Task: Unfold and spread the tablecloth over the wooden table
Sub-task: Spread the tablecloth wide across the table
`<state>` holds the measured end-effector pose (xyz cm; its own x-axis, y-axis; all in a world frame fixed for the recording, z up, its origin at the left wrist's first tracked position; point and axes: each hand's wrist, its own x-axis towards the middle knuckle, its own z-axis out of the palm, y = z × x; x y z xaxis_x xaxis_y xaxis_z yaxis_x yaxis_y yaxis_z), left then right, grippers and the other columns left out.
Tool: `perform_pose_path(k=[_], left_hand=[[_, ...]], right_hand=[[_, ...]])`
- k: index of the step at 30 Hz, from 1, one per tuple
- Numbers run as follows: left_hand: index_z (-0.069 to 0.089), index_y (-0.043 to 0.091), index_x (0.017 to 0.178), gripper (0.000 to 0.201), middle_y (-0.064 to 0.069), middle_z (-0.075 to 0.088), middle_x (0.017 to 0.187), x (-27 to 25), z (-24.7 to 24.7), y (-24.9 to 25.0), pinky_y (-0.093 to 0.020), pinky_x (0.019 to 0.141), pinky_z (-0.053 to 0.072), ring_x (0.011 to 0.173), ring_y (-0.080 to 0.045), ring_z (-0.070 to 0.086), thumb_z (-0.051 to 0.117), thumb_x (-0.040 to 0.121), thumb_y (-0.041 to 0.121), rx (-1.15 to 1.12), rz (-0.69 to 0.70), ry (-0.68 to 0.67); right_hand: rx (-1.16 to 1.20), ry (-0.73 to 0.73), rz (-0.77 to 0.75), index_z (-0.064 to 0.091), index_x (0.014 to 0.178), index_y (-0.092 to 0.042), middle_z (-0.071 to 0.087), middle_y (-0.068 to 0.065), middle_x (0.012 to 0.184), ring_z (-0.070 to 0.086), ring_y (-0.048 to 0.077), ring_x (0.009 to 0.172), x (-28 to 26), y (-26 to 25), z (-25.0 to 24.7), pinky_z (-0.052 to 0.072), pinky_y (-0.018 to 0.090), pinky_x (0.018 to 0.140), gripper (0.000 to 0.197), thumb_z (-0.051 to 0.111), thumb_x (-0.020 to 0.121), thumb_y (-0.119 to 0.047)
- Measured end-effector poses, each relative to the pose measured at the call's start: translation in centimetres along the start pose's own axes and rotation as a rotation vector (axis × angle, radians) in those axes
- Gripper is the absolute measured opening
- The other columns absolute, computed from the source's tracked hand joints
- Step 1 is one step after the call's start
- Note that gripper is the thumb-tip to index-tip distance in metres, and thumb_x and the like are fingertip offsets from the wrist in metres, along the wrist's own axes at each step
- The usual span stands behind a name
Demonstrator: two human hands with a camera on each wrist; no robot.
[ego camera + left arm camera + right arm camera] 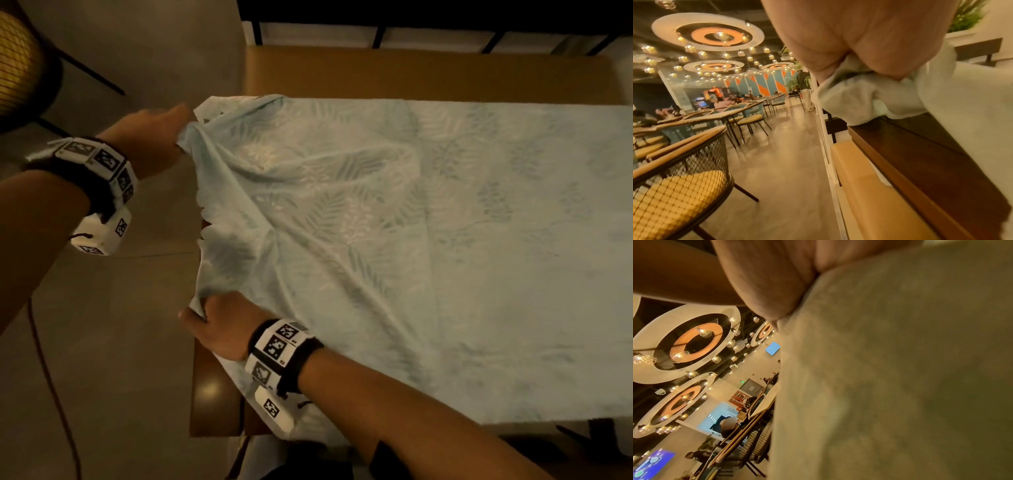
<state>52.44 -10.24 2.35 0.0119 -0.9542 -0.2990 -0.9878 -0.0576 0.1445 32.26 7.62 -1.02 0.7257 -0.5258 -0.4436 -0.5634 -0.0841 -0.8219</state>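
We hold the tablecloth [394, 212] along its left edge, lifted and bunched off the wooden counter [212, 394]; the rest lies flat across the top. Our left hand [154, 137] has its fingers [869, 48] clamped on the far corner. Our right hand [219, 325] pinches the near corner, though its wrist view is largely covered by cloth.

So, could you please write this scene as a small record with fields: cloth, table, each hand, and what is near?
cloth: pale leaf-patterned tablecloth, mostly spread, wrinkled at the left end
table: wooden table, near-left corner bare
left hand: left hand grips the far-left cloth edge
right hand: right hand grips the near-left cloth edge
nearby: bench behind the table; mesh-backed chair on the left
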Motion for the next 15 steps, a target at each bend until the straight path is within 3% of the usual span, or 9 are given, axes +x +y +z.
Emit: perform_pose_path(k=[4, 7, 10, 12, 14, 15], left_hand=[[0.047, 0.015, 0.105, 0.030, -0.009, 0.055, 0.092, -0.2, -0.1, -2.4, -0.046, 0.076, 0.046, 0.081, -0.032, 0.056, 0.050, 0.095, 0.043, 0.069, 0.084, -0.043], [0.053, 0.009, 0.105, 0.030, -0.014, 0.059, 0.090, -1.2, 0.5, -3.7, -0.048, 0.077, 0.048, 0.079, -0.033, 0.056, 0.060, 0.090, 0.035, 0.068, 0.120, -0.045], [0.057, 0.004, 0.110, 0.038, -0.024, 0.064, 0.098, -3.3, 1.2, -4.7, -0.054, 0.082, 0.050, 0.084, -0.039, 0.060, 0.075, 0.081, 0.020, 0.086, 0.073, -0.080], [0.055, 0.003, 0.121, 0.054, -0.024, 0.062, 0.108, -5.5, 1.7, -4.7, -0.053, 0.083, 0.051, 0.091, -0.040, 0.060, 0.080, 0.074, 0.016, 0.133, 0.025, -0.114], [0.053, 0.007, 0.126, 0.058, -0.023, 0.059, 0.116, -8.7, 2.2, -3.0, -0.052, 0.082, 0.052, 0.097, -0.042, 0.059, 0.079, 0.074, 0.016, 0.143, 0.003, -0.062], [0.055, 0.008, 0.122, 0.050, -0.022, 0.059, 0.114, -10.7, 2.7, -1.5, -0.051, 0.078, 0.052, 0.096, -0.042, 0.059, 0.074, 0.077, 0.017, 0.115, 0.013, 0.003]], right_hand=[[0.061, 0.041, 0.039, 0.063, 0.081, 0.005, 0.067, 0.023, 0.077, 0.063, 0.036, 0.073, 3.0, -1.0, 1.3, 0.051, 0.038, 0.073, 0.051, 0.040, 0.104, -0.034], [0.069, 0.028, 0.055, 0.065, 0.090, 0.007, 0.068, 0.025, 0.084, 0.065, 0.038, 0.081, 4.4, -1.8, 1.8, 0.048, 0.037, 0.073, 0.051, 0.040, 0.105, -0.034], [0.043, -0.049, 0.000, 0.061, 0.096, 0.000, 0.066, 0.017, 0.085, 0.064, 0.032, 0.081, 4.0, -2.6, 2.0, 0.047, 0.035, 0.074, 0.044, 0.045, 0.102, -0.040], [0.054, -0.130, -0.039, 0.056, 0.114, -0.006, 0.067, 0.013, 0.101, 0.064, 0.027, 0.090, 2.3, -2.5, 1.4, 0.050, 0.036, 0.082, 0.040, 0.055, 0.098, -0.042], [0.060, -0.095, -0.070, 0.054, 0.126, -0.011, 0.066, 0.009, 0.110, 0.063, 0.024, 0.097, -0.6, -0.9, -0.4, 0.051, 0.037, 0.088, 0.041, 0.060, 0.095, -0.037], [0.053, -0.016, -0.097, 0.057, 0.123, -0.013, 0.067, 0.005, 0.105, 0.063, 0.022, 0.092, -2.6, 0.5, -1.7, 0.052, 0.038, 0.087, 0.035, 0.061, 0.095, -0.034]])
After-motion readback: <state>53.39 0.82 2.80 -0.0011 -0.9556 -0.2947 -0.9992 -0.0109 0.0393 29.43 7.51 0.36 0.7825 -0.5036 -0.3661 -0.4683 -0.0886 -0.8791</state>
